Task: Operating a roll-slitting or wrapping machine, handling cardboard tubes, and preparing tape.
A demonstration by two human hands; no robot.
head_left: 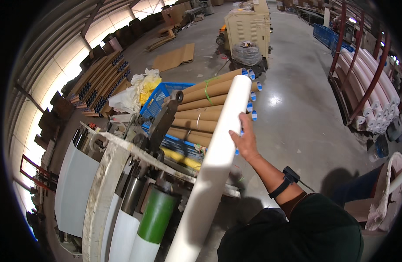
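Note:
A long white roll [216, 157] slants from the lower edge up to the centre, its rounded far end above the cardboard tubes [205, 114]. My right hand [248, 142] grips the roll's right side near that end, thumb and fingers against its surface. A dark band with a small device [285, 183] circles my right wrist. Left of the roll stands a machine with a green-ended roller [157, 214], a metal shaft [133, 194] and a pale side frame [109, 183]. My left hand is out of view, and the roll's near end is cut off by the lower edge.
The tubes lie over a blue crate [159, 94] ahead, beside white and yellow plastic bags [142, 89]. More tubes [100, 85] are stacked far left. A beige cabinet [249, 32] stands beyond. At right, a red rack [358, 94] holds several wrapped pale rolls [371, 83].

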